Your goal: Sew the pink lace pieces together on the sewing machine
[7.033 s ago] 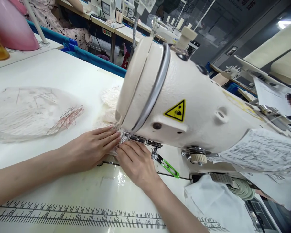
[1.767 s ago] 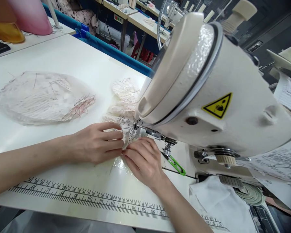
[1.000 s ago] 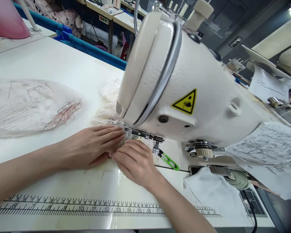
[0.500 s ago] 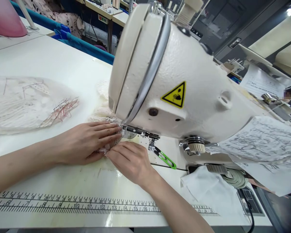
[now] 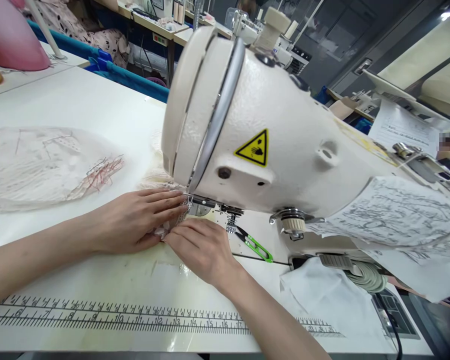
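Observation:
White lace fabric [image 5: 182, 215] lies under the head of a cream sewing machine [image 5: 206, 115], beside the needle area. My left hand [image 5: 135, 220] rests on the lace with its fingers stretched out flat towards the presser foot, which is partly hidden. My right hand [image 5: 202, 250] is closed, its fingertips pinching the lace's near edge close to my left thumb. More pale fabric [image 5: 155, 170] spreads out behind the fingers, left of the machine head. Just right of my right hand, green thread snips [image 5: 257, 249] lie on the machine bed.
A clear plastic bag [image 5: 41, 170] with pale material and red threads lies on the left. A ruler strip [image 5: 135, 317] runs along the table's front. White cloth [image 5: 326, 290] lies at the right, below marked paper [image 5: 393, 215] on the machine. A pink object [image 5: 15, 40] stands far left.
The camera view has shifted slightly, so the machine appears further left and a little lower. Both hands stay at nearly the same spot on the lace.

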Demonstrator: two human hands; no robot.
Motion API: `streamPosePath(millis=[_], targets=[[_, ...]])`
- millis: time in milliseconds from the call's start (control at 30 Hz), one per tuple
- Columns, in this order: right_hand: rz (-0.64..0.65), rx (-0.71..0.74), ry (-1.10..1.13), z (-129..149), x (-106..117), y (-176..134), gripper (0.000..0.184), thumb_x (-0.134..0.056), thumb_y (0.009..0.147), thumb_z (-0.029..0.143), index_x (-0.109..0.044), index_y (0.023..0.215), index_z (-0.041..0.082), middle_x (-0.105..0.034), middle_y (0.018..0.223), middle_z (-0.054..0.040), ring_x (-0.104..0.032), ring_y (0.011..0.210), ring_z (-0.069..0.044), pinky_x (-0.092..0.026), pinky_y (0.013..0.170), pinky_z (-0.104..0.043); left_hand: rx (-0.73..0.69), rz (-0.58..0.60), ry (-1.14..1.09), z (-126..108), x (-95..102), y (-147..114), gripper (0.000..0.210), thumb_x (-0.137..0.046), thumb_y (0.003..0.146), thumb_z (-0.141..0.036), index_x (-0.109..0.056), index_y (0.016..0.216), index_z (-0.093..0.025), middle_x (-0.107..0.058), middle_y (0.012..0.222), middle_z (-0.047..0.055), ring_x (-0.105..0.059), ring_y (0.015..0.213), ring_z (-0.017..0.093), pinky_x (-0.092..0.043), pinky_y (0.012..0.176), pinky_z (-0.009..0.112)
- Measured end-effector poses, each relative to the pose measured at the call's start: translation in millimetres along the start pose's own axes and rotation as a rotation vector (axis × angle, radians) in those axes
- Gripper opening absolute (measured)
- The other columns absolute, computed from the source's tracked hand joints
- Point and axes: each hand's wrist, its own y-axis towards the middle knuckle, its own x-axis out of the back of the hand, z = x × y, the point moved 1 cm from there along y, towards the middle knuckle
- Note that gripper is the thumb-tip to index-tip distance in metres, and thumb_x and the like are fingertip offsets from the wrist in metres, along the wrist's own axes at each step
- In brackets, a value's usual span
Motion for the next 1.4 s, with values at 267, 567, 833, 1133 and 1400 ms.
streamPosePath(millis=[267, 567, 833, 1133, 1400], targets=[[0.057, -0.095, -0.016, 1, -3, -7, 0.021, -0.058, 0.104, 0.012, -0.074, 0.095, 0.023, -0.081, 0.095, 0.0041, -0.072, 0.096, -0.012, -0.058, 0.091, -0.024, 0.022, -0.03, 0.076, -1, -4.4, 2, 0.054, -0.045, 0.1, -0.033, -0.06, 0.146, -0.011, -0.062, 0.149, 0.013, -0.057, 0.141, 0.03, -0.04, 0.122, 0.042], [0.174, -0.134, -0.023, -7, 7, -8, 0.024, -0.058, 0.102, 0.009, -0.072, 0.09, 0.023, -0.077, 0.087, 0.0029, -0.071, 0.09, -0.011, -0.056, 0.088, -0.024, 0.03, -0.105, 0.121, -7, -9.5, 1, 0.055, -0.04, 0.103, -0.035, -0.057, 0.149, -0.01, -0.064, 0.146, 0.015, -0.057, 0.14, 0.031, -0.04, 0.122, 0.044], [0.184, -0.183, -0.018, -13, 5, -13, 0.023, -0.057, 0.104, 0.013, -0.074, 0.096, 0.024, -0.077, 0.091, 0.0, -0.071, 0.091, -0.013, -0.057, 0.093, -0.028, 0.085, -0.107, 0.078, -8, -18.0, -4, 0.055, -0.041, 0.101, -0.033, -0.058, 0.149, -0.013, -0.065, 0.145, 0.015, -0.054, 0.143, 0.033, -0.042, 0.122, 0.048], [0.186, -0.215, -0.136, -17, 14, -14, 0.017, -0.062, 0.103, 0.013, -0.073, 0.099, 0.025, -0.079, 0.096, 0.0013, -0.072, 0.088, -0.013, -0.049, 0.076, -0.026, 0.048, -0.125, 0.123, -10, -13.0, 0, 0.05, -0.036, 0.107, -0.034, -0.061, 0.145, -0.011, -0.064, 0.145, 0.017, -0.059, 0.137, 0.034, -0.046, 0.118, 0.048], [0.119, -0.274, -0.19, -18, 18, -14, 0.017, -0.058, 0.106, 0.017, -0.071, 0.1, 0.025, -0.08, 0.094, 0.0044, -0.072, 0.075, -0.011, -0.041, 0.07, -0.031, 0.03, -0.106, 0.071, -10, -9.1, 3, 0.048, -0.041, 0.107, -0.033, -0.059, 0.146, -0.011, -0.062, 0.147, 0.02, -0.056, 0.141, 0.037, -0.046, 0.118, 0.053]])
